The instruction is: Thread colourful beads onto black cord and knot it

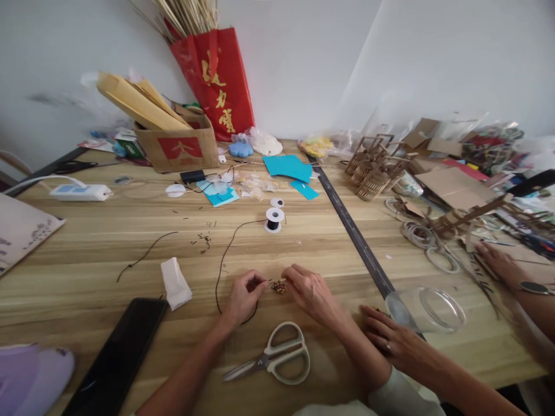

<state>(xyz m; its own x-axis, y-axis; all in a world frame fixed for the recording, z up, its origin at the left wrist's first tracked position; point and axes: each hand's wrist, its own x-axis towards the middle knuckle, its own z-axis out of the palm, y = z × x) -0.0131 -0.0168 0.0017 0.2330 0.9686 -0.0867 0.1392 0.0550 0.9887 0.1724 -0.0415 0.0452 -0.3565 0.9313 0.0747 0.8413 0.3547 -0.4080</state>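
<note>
Between my two hands is a small cluster of dark red and brown beads (pixel 278 286), low over the table. My left hand (pixel 246 296) is closed in a pinch just left of the beads, on a thin black cord (pixel 218 271). That cord loops from under this hand back to a white spool (pixel 274 220) wound with black cord. At the beads' right side, my right hand (pixel 310 293) has its fingers pressed together on the cluster; its thumb is mostly hidden. Nearer to me lie open scissors (pixel 277 359) with pale handles, touched by neither hand.
Another person's hands (pixel 392 341) rest at the right, near a clear plastic jar (pixel 427 309) on its side. A black phone (pixel 119 352), folded tissue (pixel 176 283) and loose cord piece (pixel 145 254) lie left. Woven baskets (pixel 373 167) and a cardboard box (pixel 180 147) stand behind.
</note>
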